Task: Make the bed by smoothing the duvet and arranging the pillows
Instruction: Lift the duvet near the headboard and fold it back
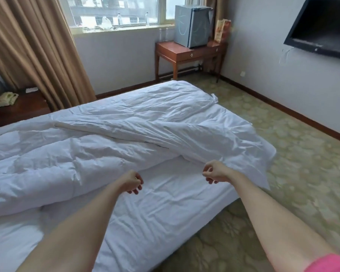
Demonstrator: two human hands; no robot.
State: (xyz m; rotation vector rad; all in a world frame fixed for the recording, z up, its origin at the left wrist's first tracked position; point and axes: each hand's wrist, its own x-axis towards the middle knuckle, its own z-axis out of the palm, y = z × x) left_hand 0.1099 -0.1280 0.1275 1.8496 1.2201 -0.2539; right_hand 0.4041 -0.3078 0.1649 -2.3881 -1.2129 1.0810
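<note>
A white duvet [98, 146] lies rumpled and folded back across the bed, its near edge running diagonally. The bare white sheet [155, 209] shows in front of it. My left hand [133, 181] hovers over the sheet just in front of the duvet's fold, fingers loosely curled, holding nothing. My right hand [212, 173] hangs close to the duvet's lifted edge, fingers loosely curled, with no cloth between them. A loose corner of the duvet [259, 169] droops over the bed's right side. No pillow is in view.
Patterned carpet [283, 193] runs along the bed's right side. A wooden desk [186, 54] with a small fridge [192, 26] stands under the window. At the left are a brown curtain [37, 50] and a nightstand with a phone [4, 99]. A TV [322, 26] hangs on the right wall.
</note>
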